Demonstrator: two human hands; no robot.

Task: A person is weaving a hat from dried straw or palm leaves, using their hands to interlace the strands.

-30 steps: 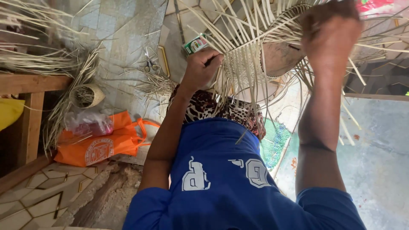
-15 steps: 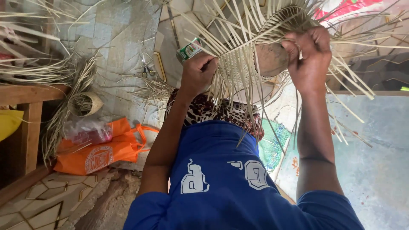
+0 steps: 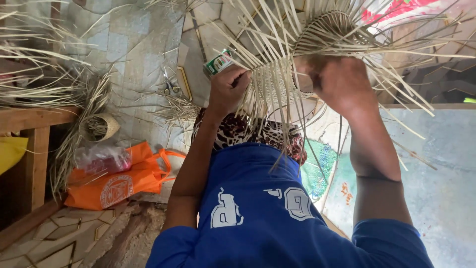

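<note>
In the head view, a small green-and-white carton (image 3: 218, 62) lies on the tiled floor (image 3: 124, 44) at upper centre, just above your left hand. At lower left an orange bag (image 3: 116, 183) with a pale round emblem lies flat, and a clear plastic bag (image 3: 101, 159) with something reddish inside rests on it. A yellow object (image 3: 10, 151) shows at the left edge beside a wooden bench (image 3: 29, 149).

Your left hand (image 3: 228, 89) is raised at centre, fingers curled tight around pale strips at the edge of the half-woven basket (image 3: 317, 44). Your right hand (image 3: 342, 84) is up at upper right, back toward the camera, pressed against the basket's woven part; its fingers are hidden behind the hand, so you cannot tell how they are set. The basket fills the upper middle and right, its loose strips fanning outward over your lap.

A small woven basket (image 3: 99, 126) lies at left near the bench, with loose strips spilling into it. Scissors (image 3: 169, 88) lie on the floor left of your left hand.
</note>
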